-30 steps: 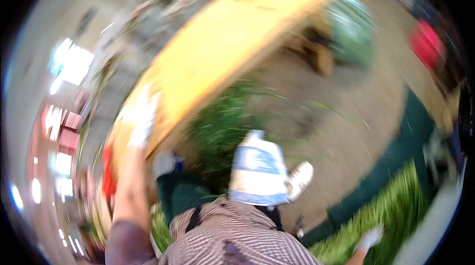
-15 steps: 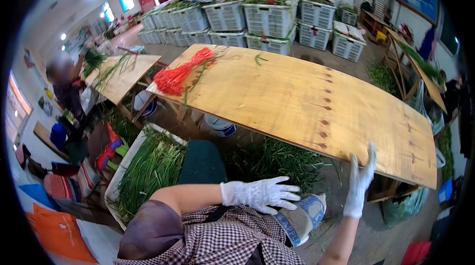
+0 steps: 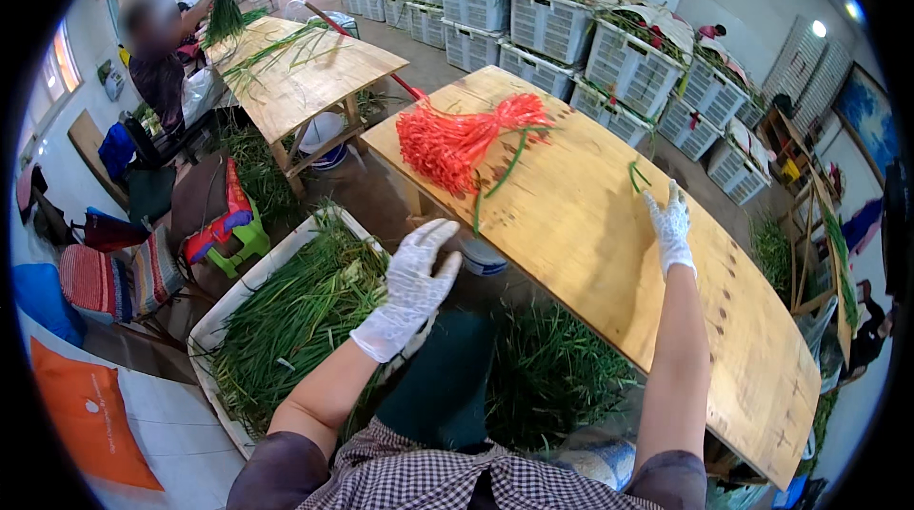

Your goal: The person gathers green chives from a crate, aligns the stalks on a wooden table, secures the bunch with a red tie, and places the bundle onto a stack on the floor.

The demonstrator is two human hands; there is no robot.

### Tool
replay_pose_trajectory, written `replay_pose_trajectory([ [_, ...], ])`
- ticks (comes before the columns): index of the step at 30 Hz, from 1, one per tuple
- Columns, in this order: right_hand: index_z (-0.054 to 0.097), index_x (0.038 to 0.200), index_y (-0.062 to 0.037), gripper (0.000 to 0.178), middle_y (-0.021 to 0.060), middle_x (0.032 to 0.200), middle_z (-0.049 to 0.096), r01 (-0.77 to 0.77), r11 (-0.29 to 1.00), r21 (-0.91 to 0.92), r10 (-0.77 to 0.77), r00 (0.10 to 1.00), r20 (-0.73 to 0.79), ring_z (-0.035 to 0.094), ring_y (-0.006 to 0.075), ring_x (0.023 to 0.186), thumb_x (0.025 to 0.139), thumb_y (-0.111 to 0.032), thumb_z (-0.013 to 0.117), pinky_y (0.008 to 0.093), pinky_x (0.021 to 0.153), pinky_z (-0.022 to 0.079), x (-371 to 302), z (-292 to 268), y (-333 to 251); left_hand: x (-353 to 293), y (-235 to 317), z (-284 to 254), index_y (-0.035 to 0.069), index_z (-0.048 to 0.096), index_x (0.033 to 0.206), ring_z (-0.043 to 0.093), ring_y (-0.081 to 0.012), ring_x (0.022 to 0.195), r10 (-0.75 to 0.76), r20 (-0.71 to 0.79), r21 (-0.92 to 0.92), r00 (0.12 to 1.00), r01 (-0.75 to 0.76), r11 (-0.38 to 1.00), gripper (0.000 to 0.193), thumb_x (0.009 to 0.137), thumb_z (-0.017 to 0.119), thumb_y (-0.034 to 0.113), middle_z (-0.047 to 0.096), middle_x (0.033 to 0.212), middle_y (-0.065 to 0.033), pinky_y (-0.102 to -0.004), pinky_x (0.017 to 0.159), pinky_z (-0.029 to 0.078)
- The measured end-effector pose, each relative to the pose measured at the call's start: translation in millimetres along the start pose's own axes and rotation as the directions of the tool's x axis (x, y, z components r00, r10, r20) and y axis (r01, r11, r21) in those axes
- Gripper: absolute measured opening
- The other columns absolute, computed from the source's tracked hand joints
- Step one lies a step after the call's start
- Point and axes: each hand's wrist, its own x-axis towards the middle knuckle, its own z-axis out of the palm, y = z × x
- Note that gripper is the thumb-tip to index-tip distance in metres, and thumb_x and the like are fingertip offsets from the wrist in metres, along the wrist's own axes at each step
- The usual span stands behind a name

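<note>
My left hand (image 3: 409, 291), in a white glove, hangs in the air with its fingers apart, between the green-filled crate and the table edge. Nothing is in it. My right hand (image 3: 670, 227), gloved alike, reaches over the wooden table (image 3: 590, 253) with fingers spread, close to a small green stem piece (image 3: 638, 177). A bundle of red plastic ties (image 3: 466, 140) lies at the table's far left end, with a long green stalk (image 3: 506, 165) beside it. Left of me a white crate (image 3: 211, 329) holds many long green stalks (image 3: 295, 310).
A smaller wooden table (image 3: 305, 72) stands at the left, where a person (image 3: 157, 72) holds a green bunch. White crates (image 3: 547, 24) of greens are stacked behind. More greens (image 3: 552, 377) lie on the floor under my table. A white bucket (image 3: 484, 258) stands beneath it.
My view has turned left. My left hand has risen from my lap toward the crate side, and my right hand has moved from the table's near edge to over its top.
</note>
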Motion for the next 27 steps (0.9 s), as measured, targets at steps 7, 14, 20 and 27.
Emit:
replay_pose_trajectory([
  [7,0.041,0.14,-0.018,0.074,0.0152,0.144,0.039,0.186,0.976,0.113,-0.204,0.962,0.181,0.031,0.0341,0.135,0.083,-0.064,0.053,0.0582,0.109,0.016,30.7,81.0,-132.8,56.5,1.8,82.9,0.002,0.044,0.134,0.036,-0.036,0.131,-0.11,0.279,0.426,0.954,-0.02,0.904,0.066,0.085,0.058,0.043,0.041,0.139,-0.0211,-0.0506,0.107,0.03],
  [14,0.061,0.117,-0.0059,0.043,0.0159,0.118,0.06,0.72,0.411,0.559,-0.884,0.466,0.049,0.055,0.0332,0.111,0.079,-0.022,0.071,0.0427,0.093,0.045,-98.4,39.5,-200.5,-24.5,67.1,102.3,0.007,0.052,0.123,0.045,-0.0337,0.123,0.695,0.384,-0.57,0.608,-0.436,0.696,0.046,0.086,0.061,0.033,0.052,0.126,-0.0161,-0.0454,0.103,0.036],
  [20,0.068,0.109,-0.012,0.036,0.0086,0.101,0.068,0.469,0.48,0.741,-0.672,-0.347,0.654,0.064,0.0262,0.096,0.079,-0.032,0.071,0.0394,0.081,0.049,-216.1,-69.6,-123.0,18.9,11.8,-23.2,0.009,0.07,0.09,0.067,-0.025,0.082,0.127,0.252,-0.326,0.959,-0.039,0.944,0.02,0.08,0.069,0.027,0.07,0.091,-0.007,-0.0355,0.077,0.053],
  [27,0.06,0.121,-0.0115,0.038,0.0144,0.114,0.064,0.599,0.614,0.513,-0.755,0.636,0.16,0.061,0.0317,0.105,0.084,-0.016,0.066,0.0375,0.087,0.05,-168.1,-59.1,-191.8,126.7,-94.2,-2.2,0.018,0.066,0.105,0.063,-0.0228,0.076,-0.037,-0.092,0.283,0.995,0.062,0.957,0.028,0.078,0.071,0.025,0.065,0.083,-0.0035,-0.0369,0.069,0.05],
])
